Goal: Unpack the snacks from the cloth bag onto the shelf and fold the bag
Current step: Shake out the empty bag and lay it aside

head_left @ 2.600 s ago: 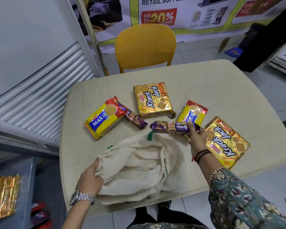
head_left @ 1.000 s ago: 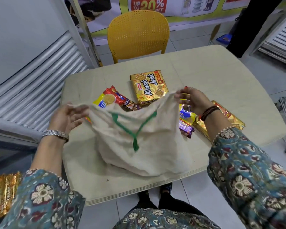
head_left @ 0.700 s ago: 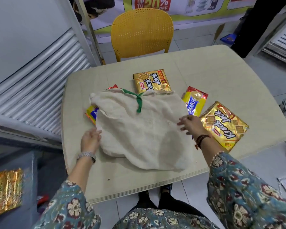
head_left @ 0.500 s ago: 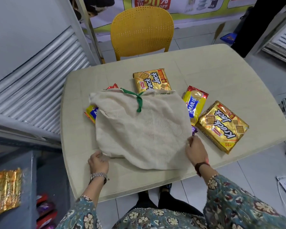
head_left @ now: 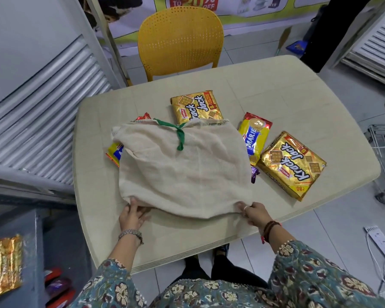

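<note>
**Fold risk: bag lies over snacks**

Beige table (head_left: pixel 276 90). I see left hand (head_left: pixel 132 215) pinching cloth bag (head_left: pixel 182 172) near corner, right hand (head_left: pixel 252 211) likewise. Bag overlaps Marie pack (head_left: pixel 115 153) (half hidden): folding may drag it off.

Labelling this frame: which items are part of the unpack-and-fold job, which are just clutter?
Job:
cloth bag, both near corners held
left hand
right hand
Krack Jack packs
Marie packs
purple snack

Not job:
yellow chair
table
power strip
</note>
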A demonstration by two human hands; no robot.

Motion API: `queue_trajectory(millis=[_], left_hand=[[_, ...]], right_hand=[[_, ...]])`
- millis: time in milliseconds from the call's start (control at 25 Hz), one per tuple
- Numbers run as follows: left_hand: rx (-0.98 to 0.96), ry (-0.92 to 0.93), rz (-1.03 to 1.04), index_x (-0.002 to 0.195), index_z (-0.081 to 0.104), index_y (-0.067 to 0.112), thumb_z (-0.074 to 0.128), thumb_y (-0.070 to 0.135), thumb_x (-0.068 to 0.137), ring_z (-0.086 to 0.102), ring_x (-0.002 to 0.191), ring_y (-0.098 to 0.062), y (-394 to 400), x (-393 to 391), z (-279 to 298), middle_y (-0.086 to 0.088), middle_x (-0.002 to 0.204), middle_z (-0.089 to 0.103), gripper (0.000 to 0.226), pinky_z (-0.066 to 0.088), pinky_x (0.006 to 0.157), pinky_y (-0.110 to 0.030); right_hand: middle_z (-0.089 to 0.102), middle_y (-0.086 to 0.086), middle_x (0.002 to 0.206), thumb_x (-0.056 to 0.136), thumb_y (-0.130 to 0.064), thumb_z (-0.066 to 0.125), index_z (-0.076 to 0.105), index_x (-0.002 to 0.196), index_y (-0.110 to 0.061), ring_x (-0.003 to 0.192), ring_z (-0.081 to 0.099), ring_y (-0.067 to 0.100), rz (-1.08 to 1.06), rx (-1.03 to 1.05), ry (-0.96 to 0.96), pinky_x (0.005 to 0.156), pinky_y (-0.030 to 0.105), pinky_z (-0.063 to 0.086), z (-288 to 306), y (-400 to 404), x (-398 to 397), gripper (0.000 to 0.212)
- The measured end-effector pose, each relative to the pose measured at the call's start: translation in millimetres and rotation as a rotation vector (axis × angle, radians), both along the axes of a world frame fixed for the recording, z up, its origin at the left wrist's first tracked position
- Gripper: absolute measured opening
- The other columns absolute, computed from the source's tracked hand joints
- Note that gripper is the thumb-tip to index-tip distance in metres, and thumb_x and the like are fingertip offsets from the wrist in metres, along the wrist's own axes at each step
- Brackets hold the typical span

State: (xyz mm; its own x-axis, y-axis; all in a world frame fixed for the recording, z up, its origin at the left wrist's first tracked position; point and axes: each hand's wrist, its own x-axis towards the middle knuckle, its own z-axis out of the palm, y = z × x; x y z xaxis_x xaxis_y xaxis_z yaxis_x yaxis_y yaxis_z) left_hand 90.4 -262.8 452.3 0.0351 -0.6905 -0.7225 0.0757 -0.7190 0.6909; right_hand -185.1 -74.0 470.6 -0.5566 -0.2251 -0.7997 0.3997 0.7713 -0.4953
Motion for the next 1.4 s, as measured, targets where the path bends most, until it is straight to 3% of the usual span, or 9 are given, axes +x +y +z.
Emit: queue_trajectory(millis=[120,280,480,720,840,960,1080,1280,1400], left_hand=[[0.028,0.158,0.179,0.101,0.052,0.018,0.043,0.028,0.095,0.057,0.094,-0.02,-11.5,5.5,22.4,-0.007,0.114,0.053,0.014,0.05,0.082,-0.032],[-0.191,0.307,0.24,0.094,0.054,0.025,0.043,0.017,0.092,0.066,0.073,-0.006,-45.1,5.9,84.3,0.006,0.093,0.063,0.014,0.056,0.061,-0.021],[-0.718,0.187,-0.094,0.103,0.058,0.031,0.049,0.007,0.091,0.064,0.077,-0.003,-115.3,-15.5,181.7,0.006,0.1,0.059,0.028,0.055,0.067,-0.016],[-1.315,-0.576,-0.493,0.116,0.062,0.023,0.07,0.002,0.074,0.057,0.088,-0.018,-188.0,-40.6,288.6,-0.001,0.102,0.062,0.048,0.049,0.071,-0.02],[-1.666,-0.912,-0.36,0.101,0.07,0.018,0.067,0.006,0.075,0.061,0.083,-0.031,-199.8,-46.6,353.7,-0.008,0.091,0.067,0.029,0.048,0.069,-0.039],[-1.884,-0.934,0.036,0.092,0.071,0.01,0.057,0.017,0.086,0.059,0.078,-0.036,-213.4,-42.0,402.4,-0.004,0.083,0.066,0.016,0.045,0.068,-0.042],[-1.696,-0.691,0.209,0.097,0.063,0.004,0.05,0.025,0.091,0.056,0.094,-0.037,-223.7,-48.3,441.9,0.017,0.094,0.046,0.026,0.045,0.08,-0.042],[-1.598,-0.639,0.083,0.091,0.055,-0.001,0.035,0.027,0.097,0.055,0.077,-0.04,-214.0,-63.7,451.4,-0.024,0.079,0.058,0.035,0.037,0.066,-0.04],[-1.653,-0.508,-0.099,0.091,0.047,0.033,0.045,0.045,0.085,0.057,0.071,0.004,-196.6,-53.1,441.8,0.014,0.075,0.057,0.013,0.035,0.059,-0.028]], right_hand=[[0.053,0.005,0.078,0.092,-0.006,0.055,0.047,0.074,-0.014,0.067,0.052,0.017,-0.305,-0.233,-0.034,0.061,0.03,0.055,28.9,-13.8,-6.4,0.021],[0.064,0.011,0.087,0.087,-0.01,0.066,0.056,0.103,-0.008,0.06,0.063,0.02,-0.285,-0.502,0.216,0.049,0.024,0.056,95.2,-44.6,-29.9,0.02],[0.068,0.008,0.094,0.091,-0.01,0.059,0.066,0.109,-0.002,0.08,0.065,0.013,-0.059,-0.805,0.488,0.067,0.019,0.057,181.9,-104.8,-76.4,0.02],[0.067,0.001,0.086,0.077,0.009,0.069,0.064,0.115,0.004,0.063,0.061,-0.013,0.288,-0.886,0.705,0.07,0.005,0.05,279.0,-161.8,-114.4,0.039],[0.072,0.008,0.082,0.076,0.006,0.066,0.074,0.096,-0.002,0.064,0.063,-0.005,0.257,-0.865,1.25,0.063,-0.001,0.04,334.5,-174.8,-113.3,0.023],[0.059,0.006,0.088,0.08,0.001,0.056,0.073,0.095,-0.002,0.073,0.053,0.008,-0.041,-1.101,1.585,0.065,0.004,0.037,381.5,-184.8,-109.3,0.022],[0.051,-0.005,0.077,0.089,-0.019,0.058,0.066,0.075,-0.016,0.07,0.046,0.008,0.134,-1.091,1.339,0.061,0.02,0.04,428.4,-196.4,-105.4,0.017],[0.049,0.004,0.068,0.091,-0.029,0.052,0.054,0.067,-0.012,0.067,0.042,0.017,0.051,-1.245,1.035,0.062,0.033,0.035,450.1,-211.6,-111.4,0.029],[0.06,-0.001,0.076,0.094,-0.021,0.051,0.065,0.085,-0.017,0.07,0.052,0.012,-0.113,-1.499,0.699,0.062,0.024,0.045,439.0,-193.2,-108.9,0.017]])
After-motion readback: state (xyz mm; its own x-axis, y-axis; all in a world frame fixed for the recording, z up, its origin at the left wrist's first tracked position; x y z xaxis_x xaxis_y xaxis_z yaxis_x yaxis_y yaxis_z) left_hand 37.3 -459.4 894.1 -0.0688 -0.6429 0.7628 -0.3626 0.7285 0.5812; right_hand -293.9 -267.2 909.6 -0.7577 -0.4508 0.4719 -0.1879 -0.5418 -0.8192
